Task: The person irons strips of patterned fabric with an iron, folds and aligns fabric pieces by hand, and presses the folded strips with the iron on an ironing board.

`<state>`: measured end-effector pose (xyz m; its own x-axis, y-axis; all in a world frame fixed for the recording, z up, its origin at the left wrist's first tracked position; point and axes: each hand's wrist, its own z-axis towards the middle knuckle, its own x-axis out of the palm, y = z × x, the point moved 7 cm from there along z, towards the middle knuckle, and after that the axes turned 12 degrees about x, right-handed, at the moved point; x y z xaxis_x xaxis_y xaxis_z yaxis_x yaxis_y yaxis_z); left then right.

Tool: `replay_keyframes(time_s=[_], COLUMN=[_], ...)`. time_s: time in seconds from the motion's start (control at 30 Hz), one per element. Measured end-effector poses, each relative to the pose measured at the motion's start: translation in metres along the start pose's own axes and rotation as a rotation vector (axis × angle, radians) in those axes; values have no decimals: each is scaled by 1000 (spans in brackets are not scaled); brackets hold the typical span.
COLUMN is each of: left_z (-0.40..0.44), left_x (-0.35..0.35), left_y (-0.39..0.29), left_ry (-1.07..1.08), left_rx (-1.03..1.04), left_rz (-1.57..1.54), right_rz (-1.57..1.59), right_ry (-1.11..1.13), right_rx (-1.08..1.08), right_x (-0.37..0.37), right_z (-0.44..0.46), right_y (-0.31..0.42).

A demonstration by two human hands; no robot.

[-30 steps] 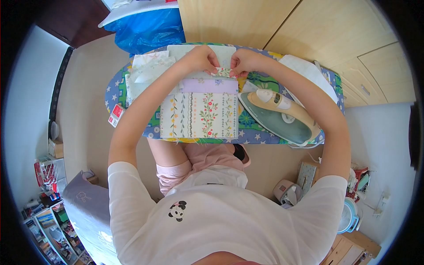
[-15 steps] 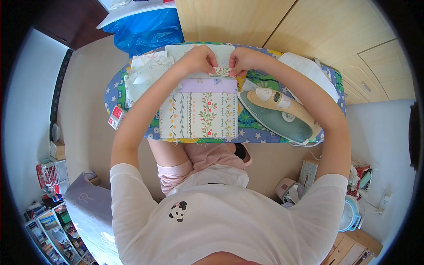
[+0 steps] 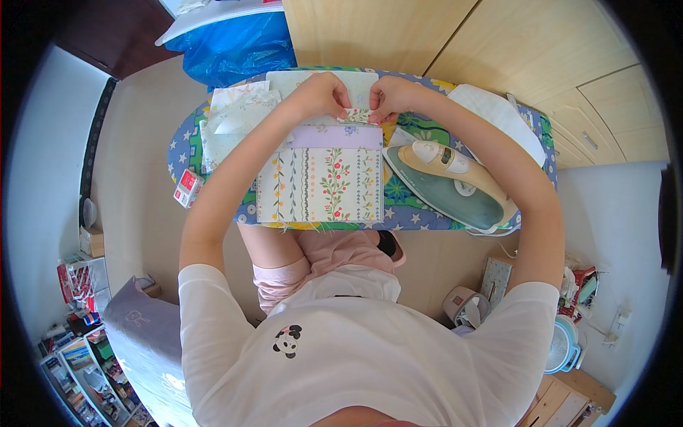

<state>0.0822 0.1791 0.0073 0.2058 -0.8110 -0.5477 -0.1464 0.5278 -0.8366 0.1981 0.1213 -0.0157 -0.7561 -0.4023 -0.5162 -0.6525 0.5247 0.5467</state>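
A small floral fabric strip [image 3: 355, 115] is pinched at its two ends. My left hand [image 3: 331, 95] grips its left end, and my right hand [image 3: 386, 99] grips its right end, thumbs and fingers closed. Just below the strip lies a lilac band [image 3: 334, 137], along the top of a white fabric panel [image 3: 320, 185] with vertical rows of flowers. A pale fabric piece [image 3: 284, 80] is partly hidden behind my left hand. The cream and green iron [image 3: 455, 185] rests to the right of the panel, beneath my right forearm.
The patterned ironing board [image 3: 186, 142] carries pale fabric pieces [image 3: 238, 117] at left, a red and white box [image 3: 188, 188] at its left edge and a white cloth [image 3: 491, 114] at right. Wooden cabinets [image 3: 384, 35] and a blue plastic bag [image 3: 242, 50] stand beyond.
The whole view has shifted slightly. Both hands keep their pinch on the floral strip, with hardly any movement, and the iron and panel stay in place.
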Motion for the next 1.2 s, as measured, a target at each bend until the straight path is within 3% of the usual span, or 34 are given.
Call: replay_keyframes(time_s=[0.23,0.37,0.43,0.47,0.53,0.63,0.73,1.0,1.13,1.2], left_z=[-2,-9,-18,-22,-32,-39,-48,-53,-53,-54], left_x=[-2,4,7,15,36,71,82,99,96,96], left_y=[-7,-23,-42,-47,-76,-69,-70,-69,-69,-70], left_ry=[-66,-107,-240,-242,-291,-177,-312,-401,-456,-457], left_rx=[16,49,117,114,373,257,201,96,116,136], left_rz=[130,265,594,595,967,1079,1241,1262,1182,1157], right_rz=[-79,-444,-563,-650,-740,-783,-826,-593,-549,-506], right_ry=[-41,-122,-130,-207,-285,-355,-379,-124,-137,-141], right_rx=[-42,83,102,66,24,-46,-161,-213,-211,-308], right_x=[0,-3,-1,-1,1,4,10,14,9,-1], right_z=[-5,-14,-14,-16,-21,-28,-28,-22,-34,-52], right_y=[9,16,16,19,25,31,36,29,28,34])
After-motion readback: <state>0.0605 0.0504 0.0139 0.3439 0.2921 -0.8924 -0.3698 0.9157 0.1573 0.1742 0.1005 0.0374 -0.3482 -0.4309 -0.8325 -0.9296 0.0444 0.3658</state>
